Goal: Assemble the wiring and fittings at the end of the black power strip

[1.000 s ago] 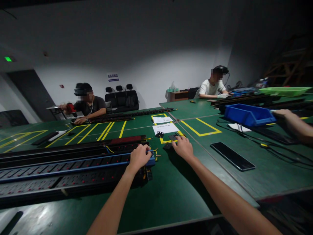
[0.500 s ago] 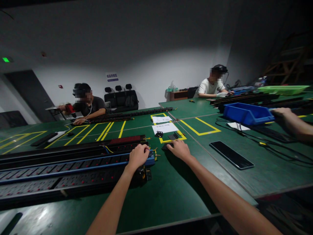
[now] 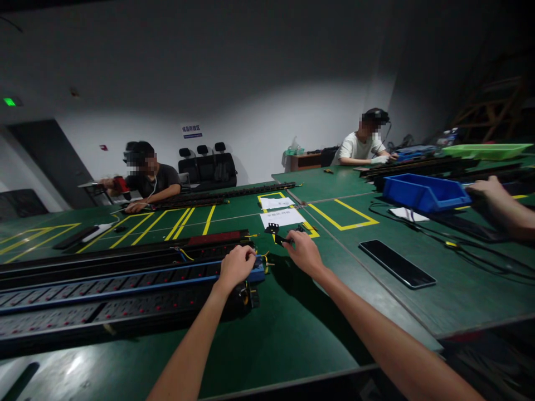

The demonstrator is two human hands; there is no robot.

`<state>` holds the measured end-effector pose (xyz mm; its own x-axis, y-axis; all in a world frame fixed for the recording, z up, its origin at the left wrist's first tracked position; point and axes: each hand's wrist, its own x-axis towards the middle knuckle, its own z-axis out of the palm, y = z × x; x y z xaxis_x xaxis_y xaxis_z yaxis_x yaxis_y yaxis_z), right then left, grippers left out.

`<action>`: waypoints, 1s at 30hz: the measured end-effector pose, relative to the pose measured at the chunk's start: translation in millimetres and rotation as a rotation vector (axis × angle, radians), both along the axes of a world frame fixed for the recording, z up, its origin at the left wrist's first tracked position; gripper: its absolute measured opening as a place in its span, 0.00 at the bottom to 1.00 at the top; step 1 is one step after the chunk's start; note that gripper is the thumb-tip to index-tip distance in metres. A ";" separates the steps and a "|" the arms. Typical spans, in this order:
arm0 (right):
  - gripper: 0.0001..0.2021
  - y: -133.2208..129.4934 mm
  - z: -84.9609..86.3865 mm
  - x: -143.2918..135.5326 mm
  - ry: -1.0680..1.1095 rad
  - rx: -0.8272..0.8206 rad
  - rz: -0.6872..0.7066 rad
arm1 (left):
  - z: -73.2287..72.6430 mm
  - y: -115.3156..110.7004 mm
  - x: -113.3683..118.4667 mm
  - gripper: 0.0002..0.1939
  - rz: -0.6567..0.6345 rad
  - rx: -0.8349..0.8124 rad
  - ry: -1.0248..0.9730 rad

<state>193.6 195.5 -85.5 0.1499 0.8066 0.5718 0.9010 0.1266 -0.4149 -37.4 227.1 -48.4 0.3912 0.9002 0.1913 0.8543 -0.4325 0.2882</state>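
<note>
My left hand rests closed over the right end of a blue-edged socket strip; its fingertips are mostly hidden. Yellow wires stick out at that end. Just right of the strip, my right hand pinches a small black plate above the green table. Beyond it, a black bracket with holes lies at the edge of a white paper. Another dark socket strip lies nearer to me, beside the blue-edged one.
A phone lies to the right, near black cables and a blue bin. Another person's hand is beside the bin. Two people sit across the table. A green tray stands at the back right.
My right hand has lifted the black plate off the table, and its fingers have closed on it. My left hand has stayed in place.
</note>
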 end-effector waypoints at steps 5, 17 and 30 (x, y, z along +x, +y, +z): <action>0.03 -0.8 4.0 -0.9 0.134 0.154 0.054 | 1.5 -1.9 0.6 0.12 -0.005 0.006 0.010; 0.14 15.6 -9.0 -3.4 0.888 -0.019 0.152 | 2.4 -1.9 1.1 0.12 0.000 0.000 0.020; 0.06 9.0 -10.4 33.5 -0.061 -0.078 -0.205 | 2.1 -2.3 1.7 0.12 -0.006 -0.003 0.005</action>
